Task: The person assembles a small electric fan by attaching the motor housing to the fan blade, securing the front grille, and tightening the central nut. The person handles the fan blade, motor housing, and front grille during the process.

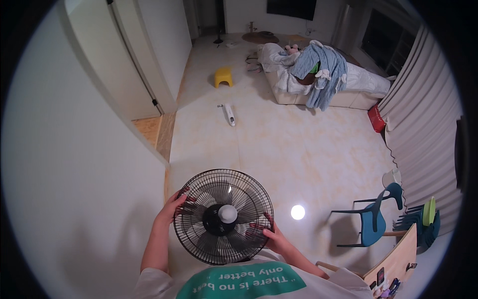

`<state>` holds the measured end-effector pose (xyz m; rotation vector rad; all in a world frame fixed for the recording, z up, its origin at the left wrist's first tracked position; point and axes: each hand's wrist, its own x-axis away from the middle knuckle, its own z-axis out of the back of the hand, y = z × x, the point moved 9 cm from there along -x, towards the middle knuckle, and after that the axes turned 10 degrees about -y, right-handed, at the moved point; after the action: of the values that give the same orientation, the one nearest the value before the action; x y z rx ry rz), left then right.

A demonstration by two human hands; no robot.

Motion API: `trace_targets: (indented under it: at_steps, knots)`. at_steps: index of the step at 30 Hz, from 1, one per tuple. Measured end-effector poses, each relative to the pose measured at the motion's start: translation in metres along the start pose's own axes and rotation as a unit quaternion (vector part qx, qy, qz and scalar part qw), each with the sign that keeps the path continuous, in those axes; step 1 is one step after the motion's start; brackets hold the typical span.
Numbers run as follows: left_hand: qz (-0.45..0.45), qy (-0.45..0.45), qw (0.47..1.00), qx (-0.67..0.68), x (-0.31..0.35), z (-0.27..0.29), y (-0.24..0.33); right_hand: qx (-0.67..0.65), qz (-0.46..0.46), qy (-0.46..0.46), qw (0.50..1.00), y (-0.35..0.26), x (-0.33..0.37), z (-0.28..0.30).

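A round black fan head (221,192) with a wire cage is held up in front of my body, its pale centre knob (228,214) and dark hub facing up toward me. The blades show through the wires. My left hand (178,203) grips the cage at its left rim, fingers wrapped behind the wires. On the lower right rim, my right hand (273,235) has its thumb on the edge and its fingers behind the cage. Whatever is under the fan head is hidden by it.
A white device (229,114) lies on the tiled floor, with a yellow stool (223,77) beyond it. A blue chair (372,224) and wooden table (393,259) stand at right. A sofa (294,94) with a blue blanket (326,70) is farther back. A wall (84,184) runs close on my left.
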<state>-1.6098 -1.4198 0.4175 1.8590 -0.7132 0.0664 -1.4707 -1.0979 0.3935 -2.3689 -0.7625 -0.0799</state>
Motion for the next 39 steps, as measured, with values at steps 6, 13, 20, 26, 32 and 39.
trace_targets:
  at_steps: [6,13,20,26,32,39]
  knots:
    - [0.050,0.038,0.997,-0.046,-0.161,0.091,0.070,-0.043,0.024,0.041,0.998,-0.054,-0.178,0.047]
    - [0.006,0.120,0.993,-0.001,-0.287,0.202,0.194,-0.034,0.002,-0.043,0.999,-0.178,-0.406,0.027]
    - [-0.033,0.107,0.992,0.054,-0.423,0.284,0.298,-0.053,-0.006,-0.069,0.996,-0.277,-0.619,0.042]
    - [-0.019,0.103,0.994,0.002,-0.594,0.369,0.415,0.007,0.026,-0.007,1.000,-0.368,-0.795,0.054]
    - [0.011,0.068,0.998,-0.010,-0.760,0.422,0.526,-0.040,0.080,0.062,0.994,-0.453,-0.924,0.063]
    - [0.092,-0.080,0.993,0.004,-0.949,0.486,0.607,0.041,0.110,0.090,0.989,-0.551,-1.100,0.108]
